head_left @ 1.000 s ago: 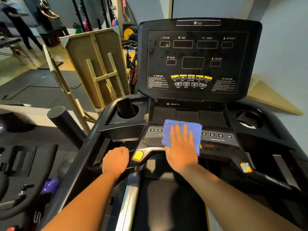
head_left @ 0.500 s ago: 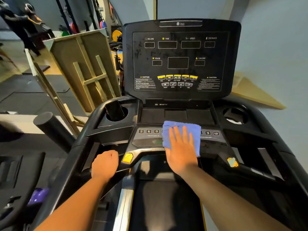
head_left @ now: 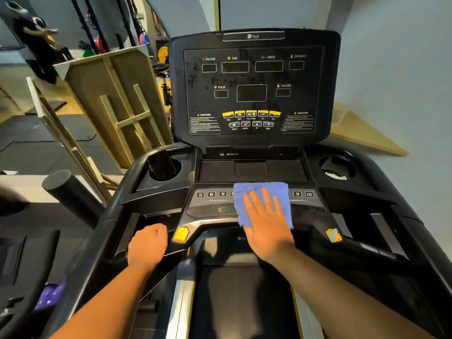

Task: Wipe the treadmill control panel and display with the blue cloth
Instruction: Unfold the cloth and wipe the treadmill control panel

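Now right hand (head_left: 267,225) flat, spread on blue cloth (head_left: 259,192); left cupholder (head_left: 179,168) holds dark object (head_left: 161,165).

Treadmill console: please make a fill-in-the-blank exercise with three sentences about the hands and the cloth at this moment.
1. The right hand presses the ____ cloth flat on the button panel.
2. The left hand grips the ____, not the cloth.
3. The tall display above the cloth is switched ____.

Missing words: blue; handrail; off
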The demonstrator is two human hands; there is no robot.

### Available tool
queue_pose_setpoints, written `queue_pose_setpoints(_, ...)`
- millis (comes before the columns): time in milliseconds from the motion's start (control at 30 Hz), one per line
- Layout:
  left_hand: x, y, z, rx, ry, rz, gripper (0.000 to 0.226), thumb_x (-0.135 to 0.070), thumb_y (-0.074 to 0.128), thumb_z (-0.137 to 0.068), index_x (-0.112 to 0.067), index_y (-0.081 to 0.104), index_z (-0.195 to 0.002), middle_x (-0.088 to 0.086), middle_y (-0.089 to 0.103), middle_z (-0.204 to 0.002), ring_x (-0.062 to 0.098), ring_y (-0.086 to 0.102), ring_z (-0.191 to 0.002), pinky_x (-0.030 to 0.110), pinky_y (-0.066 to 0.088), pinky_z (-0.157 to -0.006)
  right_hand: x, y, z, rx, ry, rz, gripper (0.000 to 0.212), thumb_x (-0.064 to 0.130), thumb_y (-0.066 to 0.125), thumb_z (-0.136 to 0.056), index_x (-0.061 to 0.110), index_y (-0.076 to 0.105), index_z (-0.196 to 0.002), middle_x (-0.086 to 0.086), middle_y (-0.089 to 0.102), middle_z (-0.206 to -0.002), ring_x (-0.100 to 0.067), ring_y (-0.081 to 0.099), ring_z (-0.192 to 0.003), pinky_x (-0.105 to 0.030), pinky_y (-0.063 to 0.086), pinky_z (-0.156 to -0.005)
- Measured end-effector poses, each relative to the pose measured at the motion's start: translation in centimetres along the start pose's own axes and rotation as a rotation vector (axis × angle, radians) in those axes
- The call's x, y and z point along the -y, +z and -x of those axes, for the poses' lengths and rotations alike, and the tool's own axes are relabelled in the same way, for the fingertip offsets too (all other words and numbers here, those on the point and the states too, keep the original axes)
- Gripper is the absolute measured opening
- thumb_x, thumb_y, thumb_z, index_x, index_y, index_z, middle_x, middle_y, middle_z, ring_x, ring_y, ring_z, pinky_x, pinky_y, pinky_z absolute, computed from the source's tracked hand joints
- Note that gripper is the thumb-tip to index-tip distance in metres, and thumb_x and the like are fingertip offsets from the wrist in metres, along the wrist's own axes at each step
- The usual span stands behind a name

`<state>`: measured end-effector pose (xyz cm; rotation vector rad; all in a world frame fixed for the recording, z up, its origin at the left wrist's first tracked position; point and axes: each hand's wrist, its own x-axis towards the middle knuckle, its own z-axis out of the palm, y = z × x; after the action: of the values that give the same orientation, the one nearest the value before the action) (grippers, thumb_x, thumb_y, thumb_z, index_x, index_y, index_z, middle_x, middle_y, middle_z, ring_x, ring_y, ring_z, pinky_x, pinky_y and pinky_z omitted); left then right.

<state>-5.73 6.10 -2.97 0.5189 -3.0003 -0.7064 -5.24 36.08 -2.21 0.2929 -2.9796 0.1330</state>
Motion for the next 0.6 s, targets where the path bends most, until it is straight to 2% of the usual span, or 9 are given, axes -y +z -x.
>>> queue_pose_setpoints(100, 0.1, 0.1, -0.1, -0.01, 0.008, -0.022, 0.042, -0.02, 0.036, -0.101, -0.009, 0.052, -0.064, 0.011, 0.059, -0.064, 0.019, 0.05, -0.059, 0.035, 0.039, -0.062, -4.6, -0.2, 2.2, -0.019, -0.227, 0.039, 0.068, 0.041, 0.034, -0.091, 0.016, 0.033, -0.154, -0.002, 0.033, -0.162, -0.022, 0.015, -0.152, -0.037, 0.001, -0.121)
queue_pose_setpoints(133, 0.1, 0.1, -0.1, -0.012, 0.009, -0.023, 0.042, -0.02, 0.036, -0.101, -0.009, 0.052, -0.063, 0.01, 0.058, -0.064, 0.02, 0.051, -0.06, 0.035, 0.04, -0.064, -6.1, -0.1, 2.6, -0.043, -0.196, 0.039, 0.067, 0.04, 0.036, -0.091, 0.016, 0.034, -0.153, -0.003, 0.035, -0.161, -0.018, 0.013, -0.152, -0.035, 0.0, -0.12)
queue_pose_setpoints(200, 0.0, 0.1, -0.1, -0.018, 0.01, -0.023, 0.042, -0.021, 0.036, -0.1, -0.009, 0.052, -0.063, 0.01, 0.059, -0.063, 0.025, 0.055, -0.063, 0.037, 0.044, -0.066, -6.7, -0.7, 2.6, -0.097, 0.015, -0.005, 0.066, 0.042, 0.034, -0.093, 0.015, 0.033, -0.154, -0.004, 0.033, -0.162, -0.015, 0.009, -0.152, -0.035, -0.001, -0.12)
queue_pose_setpoints(233, 0.1, 0.1, -0.2, -0.02, 0.011, -0.027, 0.042, -0.021, 0.036, -0.1, -0.009, 0.051, -0.062, 0.01, 0.059, -0.064, 0.028, 0.056, -0.065, 0.038, 0.046, -0.068, -6.0, -0.8, 1.8, -0.13, 0.135, -0.025, 0.067, 0.044, 0.033, -0.095, 0.015, 0.03, -0.156, -0.005, 0.027, -0.164, -0.018, 0.008, -0.153, -0.036, -0.001, -0.121)
queue_pose_setpoints(300, 0.2, 0.2, -0.2, -0.017, 0.014, -0.033, 0.042, -0.02, 0.036, -0.1, -0.011, 0.049, -0.061, 0.01, 0.058, -0.064, 0.03, 0.056, -0.066, 0.039, 0.045, -0.068, -3.3, -0.9, 0.2, -0.079, 0.285, -0.037, 0.07, 0.047, 0.032, -0.1, 0.016, 0.013, -0.16, -0.006, 0.008, -0.168, -0.028, 0.0, -0.155, -0.041, -0.005, -0.122)
queue_pose_setpoints(333, 0.1, 0.2, -0.1, -0.018, 0.016, -0.032, 0.042, -0.02, 0.036, -0.1, -0.011, 0.049, -0.061, 0.01, 0.058, -0.065, 0.03, 0.056, -0.067, 0.039, 0.044, -0.068, -2.2, -1.1, -0.1, -0.042, 0.269, -0.009, 0.072, 0.048, 0.034, -0.102, 0.017, 0.006, -0.16, -0.005, 0.0, -0.168, -0.03, -0.005, -0.155, -0.044, -0.008, -0.121)
queue_pose_setpoints(400, 0.0, 0.1, 0.1, -0.02, 0.016, -0.028, 0.042, -0.019, 0.036, -0.1, -0.011, 0.05, -0.062, 0.011, 0.058, -0.066, 0.031, 0.056, -0.068, 0.039, 0.044, -0.068, -2.0, -1.1, 0.3, -0.003, 0.092, 0.017, 0.071, 0.046, 0.035, -0.102, 0.017, 0.007, -0.16, -0.001, -0.004, -0.166, -0.031, -0.005, -0.155, -0.043, -0.007, -0.121)
queue_pose_setpoints(500, 0.0, 0.1, 0.1, -0.026, 0.005, -0.011, 0.042, -0.02, 0.036, -0.1, -0.01, 0.05, -0.062, 0.012, 0.059, -0.065, 0.028, 0.055, -0.065, 0.038, 0.044, -0.067, -5.9, -0.5, 3.3, -0.033, -0.118, 0.049, 0.069, 0.043, 0.037, -0.095, 0.015, 0.024, -0.157, -0.002, 0.023, -0.165, -0.022, 0.006, -0.154, -0.037, -0.003, -0.123)
queue_pose_setpoints(600, -0.1, 0.2, 0.2, -0.024, -0.001, 0.002, 0.042, -0.021, 0.036, -0.1, -0.009, 0.051, -0.063, 0.012, 0.06, -0.065, 0.028, 0.056, -0.065, 0.039, 0.046, -0.068, -8.8, -0.4, 4.8, -0.081, 0.071, 0.078, 0.068, 0.045, 0.035, -0.094, 0.014, 0.03, -0.155, -0.006, 0.035, -0.161, -0.02, 0.016, -0.152, -0.041, 0.012, -0.123)
